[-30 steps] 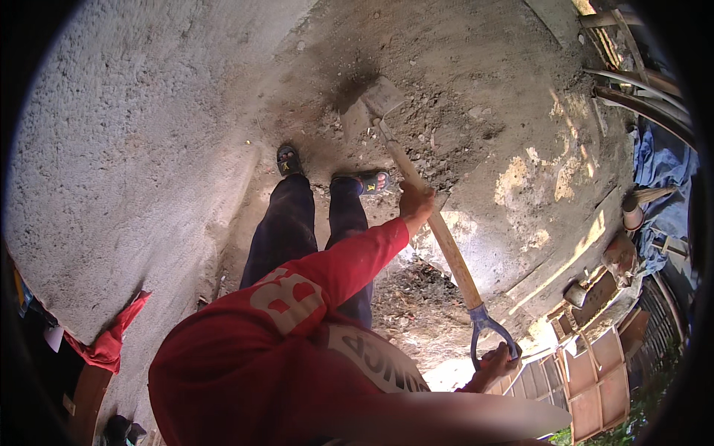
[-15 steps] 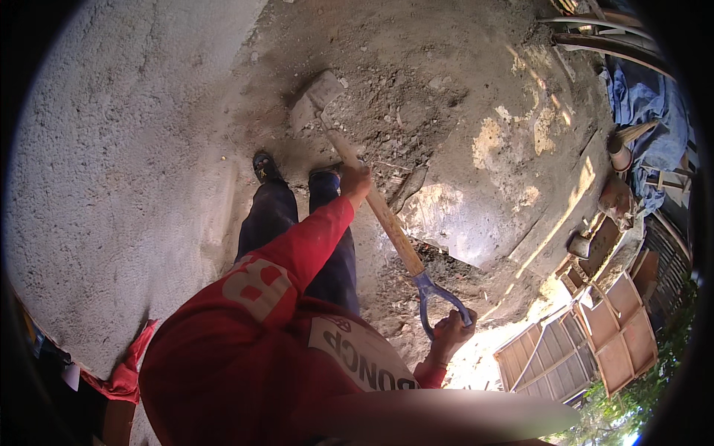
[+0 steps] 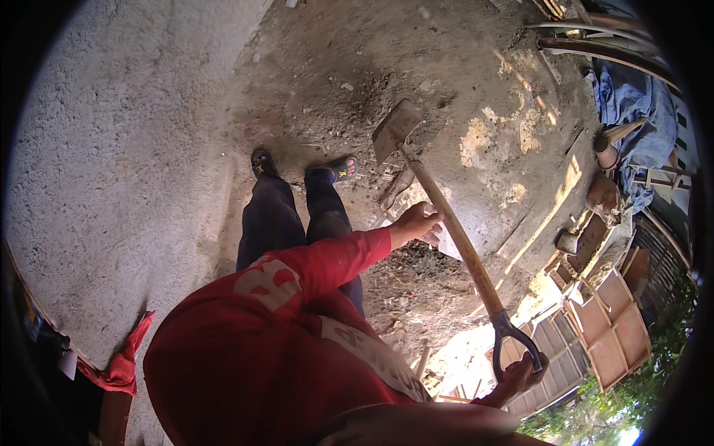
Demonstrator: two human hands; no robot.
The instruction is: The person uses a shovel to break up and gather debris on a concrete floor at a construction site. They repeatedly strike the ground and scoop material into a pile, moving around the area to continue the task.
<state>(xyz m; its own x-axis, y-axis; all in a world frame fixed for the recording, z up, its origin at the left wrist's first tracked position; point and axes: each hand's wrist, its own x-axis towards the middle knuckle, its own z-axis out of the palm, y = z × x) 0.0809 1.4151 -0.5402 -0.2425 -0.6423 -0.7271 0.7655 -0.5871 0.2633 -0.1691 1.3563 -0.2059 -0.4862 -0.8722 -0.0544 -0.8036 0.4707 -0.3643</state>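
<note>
A shovel (image 3: 457,223) with a wooden shaft and a blue-grey D-shaped grip slants across the view right of my legs. My right hand (image 3: 524,373) is closed round its D-shaped grip, low on the right. Beside the middle of the shaft is my left hand (image 3: 415,224), its fingers apart and loosely bent. The fingertips come close to the wood without wrapping round it; whether they touch I cannot tell. The shovel's dusty blade (image 3: 397,129) points away from me, tilted, over the dirt ground (image 3: 327,89); no heaped load shows on it.
A rough grey wall (image 3: 134,149) rises along my left. My sandalled feet (image 3: 343,169) stand on loose dirt. At the right lie blue tarpaulin (image 3: 647,111), a bucket-like container (image 3: 606,152), curved poles (image 3: 606,56) and wooden panels (image 3: 610,327). A red cloth (image 3: 123,364) lies at lower left.
The shovel has come back toward me and to the right, its blade leaving the rubble patch. My right hand moved with the grip. My left hand has loosened from the shaft.
</note>
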